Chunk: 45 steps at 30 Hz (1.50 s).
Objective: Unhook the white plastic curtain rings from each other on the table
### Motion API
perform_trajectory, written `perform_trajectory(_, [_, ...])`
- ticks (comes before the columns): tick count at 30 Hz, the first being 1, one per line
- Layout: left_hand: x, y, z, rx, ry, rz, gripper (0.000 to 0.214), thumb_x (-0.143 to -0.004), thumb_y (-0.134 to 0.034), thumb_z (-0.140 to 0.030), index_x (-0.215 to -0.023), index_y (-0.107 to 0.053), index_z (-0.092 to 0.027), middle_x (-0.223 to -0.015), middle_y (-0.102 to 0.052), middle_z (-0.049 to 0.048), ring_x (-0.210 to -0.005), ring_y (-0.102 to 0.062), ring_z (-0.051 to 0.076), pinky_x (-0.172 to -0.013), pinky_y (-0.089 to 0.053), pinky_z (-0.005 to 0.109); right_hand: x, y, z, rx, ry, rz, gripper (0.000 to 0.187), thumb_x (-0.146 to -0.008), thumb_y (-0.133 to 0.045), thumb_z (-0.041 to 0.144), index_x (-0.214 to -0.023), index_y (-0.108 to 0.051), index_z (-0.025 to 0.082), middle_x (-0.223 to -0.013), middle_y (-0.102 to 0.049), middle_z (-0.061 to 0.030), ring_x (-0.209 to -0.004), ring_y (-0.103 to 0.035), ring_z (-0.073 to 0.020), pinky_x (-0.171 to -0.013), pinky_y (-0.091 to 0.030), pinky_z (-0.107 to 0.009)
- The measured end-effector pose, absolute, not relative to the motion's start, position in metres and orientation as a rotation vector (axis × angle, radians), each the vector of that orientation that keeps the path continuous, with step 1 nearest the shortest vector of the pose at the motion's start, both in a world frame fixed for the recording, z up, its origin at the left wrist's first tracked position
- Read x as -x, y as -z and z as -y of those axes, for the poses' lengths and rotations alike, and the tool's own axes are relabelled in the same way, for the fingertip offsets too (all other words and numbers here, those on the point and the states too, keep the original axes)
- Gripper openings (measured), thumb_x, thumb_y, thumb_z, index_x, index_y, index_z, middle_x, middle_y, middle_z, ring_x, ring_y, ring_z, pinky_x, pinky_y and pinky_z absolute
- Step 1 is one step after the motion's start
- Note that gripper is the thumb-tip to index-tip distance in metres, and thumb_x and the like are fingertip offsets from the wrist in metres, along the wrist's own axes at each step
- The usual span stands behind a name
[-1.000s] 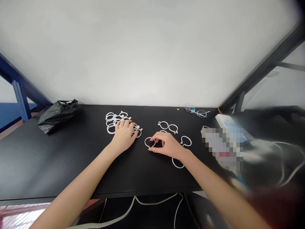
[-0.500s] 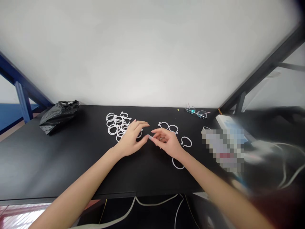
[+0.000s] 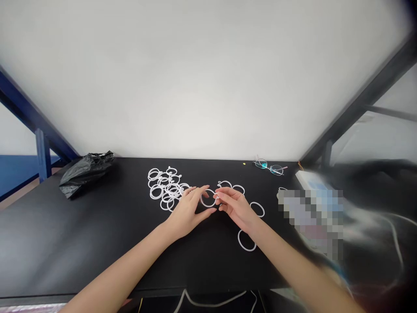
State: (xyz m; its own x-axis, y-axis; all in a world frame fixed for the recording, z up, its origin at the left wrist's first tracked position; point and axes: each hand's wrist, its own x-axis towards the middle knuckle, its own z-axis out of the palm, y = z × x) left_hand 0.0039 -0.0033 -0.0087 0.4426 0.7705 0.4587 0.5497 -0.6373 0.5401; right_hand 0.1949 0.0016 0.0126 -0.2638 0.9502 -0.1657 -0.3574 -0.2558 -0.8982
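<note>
Far to the left of my grip lies a crumpled black plastic bag (image 3: 86, 171), glossy and limp. Just left of my left hand sits the pile of white rings (image 3: 166, 189), thin hoops with small knobs that overlap on the matte black table (image 3: 97, 243).

My left hand (image 3: 189, 212) pinches the left side of one white plastic ring (image 3: 208, 198). My right hand (image 3: 236, 206) pinches its right side at the clasp end, so the ring hangs between both hands just above the tabletop. It is a slim, smooth, springy hoop, and I judge that to be the risk. The slick plastic could slip from my fingertips and flick away, and a hard pull at the split could bend or snap the little catch. My left wrist is close enough to the pile to sweep it into a tangle.

Right of my right hand a few loose rings (image 3: 257, 209) lie flat and apart. One ring under my forearm (image 3: 246, 240) could be dragged towards the table edge. Further right and beyond, well apart from my hands, rest wire-framed glasses (image 3: 269, 166) with round lenses.
</note>
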Motion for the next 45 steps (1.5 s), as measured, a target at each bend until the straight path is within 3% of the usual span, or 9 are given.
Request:
perform_trajectory(4, [-0.004, 0.013, 0.002, -2.408, -1.002, -1.127, 0.045, -0.099, -0.043, -0.038, -0.140, -0.033, -0.022, -0.098, -0.063, 0.0059, -0.089, -0.061, 0.021, -0.094, -0.047, 0.047, -0.195, -0.016, -0.002, 0.939, -1.740, 0.891, 0.021, -0.069, -0.083, 0.031, -0.084, -0.075, 0.019, -0.079, -0.070, -0.0004, -0.066, -0.064, -0.0087, -0.056, -0.053, -0.018])
perform_trajectory(11, [-0.002, 0.005, 0.004, -2.208, -0.946, -1.186, 0.036, -0.098, -0.043, -0.042, -0.126, -0.048, -0.021, -0.090, -0.062, 0.0049, -0.086, -0.058, 0.021, -0.082, -0.049, 0.039, -0.191, -0.014, 0.002, 0.991, -1.523, 1.120, 0.022, -0.070, -0.082, 0.035, -0.085, -0.075, 0.019, -0.081, -0.069, -0.0018, -0.073, -0.066, -0.0131, -0.059, -0.057, -0.023])
perform_trajectory(16, [-0.002, -0.008, 0.006, -2.017, -0.844, -1.097, 0.032, -0.099, -0.040, -0.042, -0.119, -0.053, -0.020, -0.081, -0.059, 0.0004, -0.068, -0.053, 0.015, -0.066, -0.045, 0.029, -0.192, -0.010, 0.002, 0.992, -1.421, 1.180, 0.023, -0.069, -0.082, 0.037, -0.081, -0.077, 0.018, -0.069, -0.068, -0.0017, -0.065, -0.064, -0.0143, -0.060, -0.058, -0.028])
perform_trajectory(21, [-0.002, -0.012, 0.007, -1.968, -0.808, -1.062, 0.033, -0.099, -0.039, -0.044, -0.116, -0.054, -0.020, -0.075, -0.054, -0.0013, -0.065, -0.050, 0.014, -0.063, -0.042, 0.027, -0.193, -0.009, 0.002, 0.982, -1.398, 1.191, 0.022, -0.069, -0.083, 0.037, -0.077, -0.076, 0.018, -0.063, -0.067, -0.0005, -0.060, -0.063, -0.0134, -0.063, -0.059, -0.031])
perform_trajectory(25, [0.003, -0.012, 0.005, -2.060, -0.813, -1.076, 0.032, -0.098, -0.040, -0.044, -0.117, -0.052, -0.021, -0.080, -0.057, 0.0005, -0.070, -0.054, 0.016, -0.068, -0.046, 0.029, -0.192, -0.011, 0.002, 0.990, -1.395, 1.227, 0.022, -0.070, -0.081, 0.037, -0.081, -0.076, 0.019, -0.069, -0.069, -0.0024, -0.065, -0.066, -0.0160, -0.063, -0.059, -0.032])
perform_trajectory(29, [0.019, -0.011, -0.008, -2.429, -0.958, -1.293, 0.026, -0.095, -0.048, -0.044, -0.105, -0.055, -0.020, -0.087, -0.059, 0.0042, -0.085, -0.055, 0.022, -0.090, -0.042, 0.044, -0.196, -0.015, -0.001, 1.036, -1.327, 1.201, 0.035, -0.073, -0.079, 0.039, -0.101, -0.073, 0.021, -0.089, -0.074, -0.0068, -0.070, -0.067, -0.0174, -0.056, -0.057, -0.030])
perform_trajectory(34, [0.045, -0.005, -0.030, -2.641, -0.992, -1.653, 0.030, -0.096, -0.045, -0.044, -0.104, -0.058, -0.018, -0.101, -0.062, 0.0102, -0.094, -0.055, 0.027, -0.096, -0.038, 0.049, -0.207, -0.014, -0.010, 1.129, -1.034, 1.160, 0.024, -0.078, -0.073, 0.041, -0.086, -0.071, 0.019, -0.083, -0.072, -0.0071, -0.065, -0.064, -0.0173, -0.053, -0.053, -0.029])
perform_trajectory(41, [0.059, 0.007, -0.040, -2.660, -0.821, -1.817, 0.026, -0.092, -0.049, -0.038, -0.098, -0.063, -0.017, -0.109, -0.063, 0.0137, -0.103, -0.057, 0.032, -0.100, -0.034, 0.054, -0.215, -0.007, -0.013, 1.273, -0.621, 1.748, 0.005, -0.081, -0.066, 0.027, -0.083, -0.068, 0.022, -0.084, -0.069, -0.0052, -0.079, -0.065, -0.0231, -0.074, -0.053, -0.040])
perform_trajectory(45, [0.060, 0.010, -0.041, -2.645, -0.742, -1.849, 0.027, -0.092, -0.048, -0.037, -0.098, -0.064, -0.017, -0.111, -0.063, 0.0141, -0.107, -0.056, 0.032, -0.101, -0.034, 0.055, -0.214, 0.000, -0.011, 1.296, -0.650, 1.997, 0.010, -0.078, -0.067, 0.019, -0.087, -0.068, 0.023, -0.087, -0.068, -0.0043, -0.083, -0.064, -0.0239, -0.078, -0.052, -0.041])
